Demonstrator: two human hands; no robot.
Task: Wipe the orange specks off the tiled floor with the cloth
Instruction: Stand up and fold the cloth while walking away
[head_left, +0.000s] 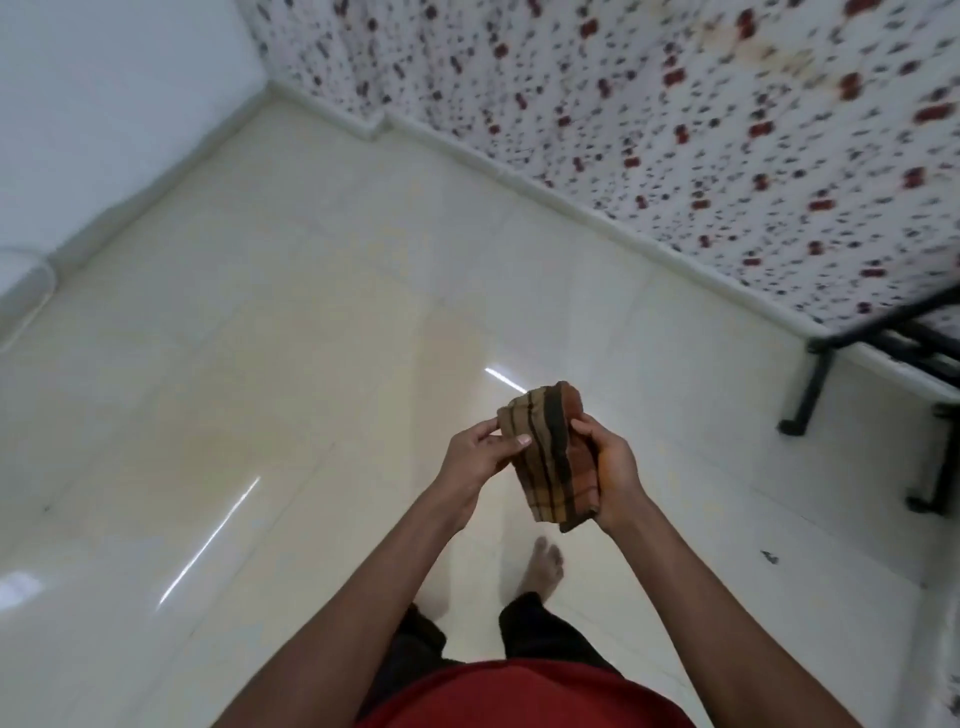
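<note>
Nearest to my view I note a red shirt (524, 696) at the bottom edge, dark trousers (540, 631) below it, and one bare foot (545, 566) planted on the tiled floor (260, 364). Both forearms extend forward from the lower edge and meet at mid-frame. The cloth (550, 457), a folded brown piece with dark and orange stripes, is held in the air between the two hands, above the floor and not touching it. The left hand (475, 457) pinches the cloth's left edge, thumb and fingertips closed on the fabric. The right hand (615, 467) grips the cloth along its right side, thumb on the upper face and the fingers wrapped beneath, out of my sight. The floor is glossy cream tile carrying bright streaks of reflected light to the left of the hands and just beyond the cloth. I cannot make out orange specks on the tiles from this view; one small dark mark (769, 557) lies on the floor to the near right. At the right stands a black metal frame (815, 384) with its feet on the floor. Farther off, a white curtain (675, 130) printed with red and dark spots runs along the far right side, and a plain white wall (104, 104) closes the far left.
</note>
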